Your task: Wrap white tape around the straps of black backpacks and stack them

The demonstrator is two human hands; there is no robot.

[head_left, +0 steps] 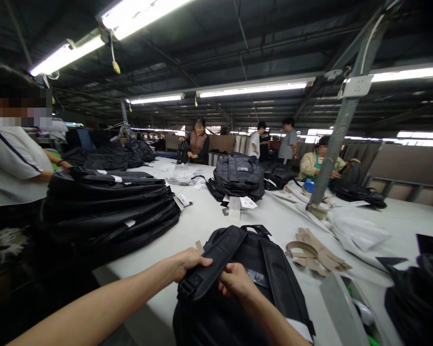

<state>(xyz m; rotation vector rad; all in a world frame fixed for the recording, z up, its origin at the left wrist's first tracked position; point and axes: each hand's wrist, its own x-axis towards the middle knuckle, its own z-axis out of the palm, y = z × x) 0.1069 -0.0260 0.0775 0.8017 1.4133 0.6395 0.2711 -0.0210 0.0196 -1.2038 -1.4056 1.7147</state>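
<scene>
A black backpack (252,250) lies on the white table in front of me, its two padded shoulder straps facing up. My left hand (191,262) is closed on the left shoulder strap (216,257), thumb on top, near the buckle at its lower end. On the other edge of the same strap, my right hand (236,281) pinches with bent fingers. A clear plastic piece (256,277) shows between the straps, to the right of my right hand. The right shoulder strap (279,269) lies flat on the backpack, untouched.
Stacked black bags (111,206) stand at left beside a person in a white shirt (12,163). More backpacks (238,175) with tags sit ahead. Brown strips (315,252), a grey bin (346,307) and a metal post (334,144) are at right. Several people work farther back.
</scene>
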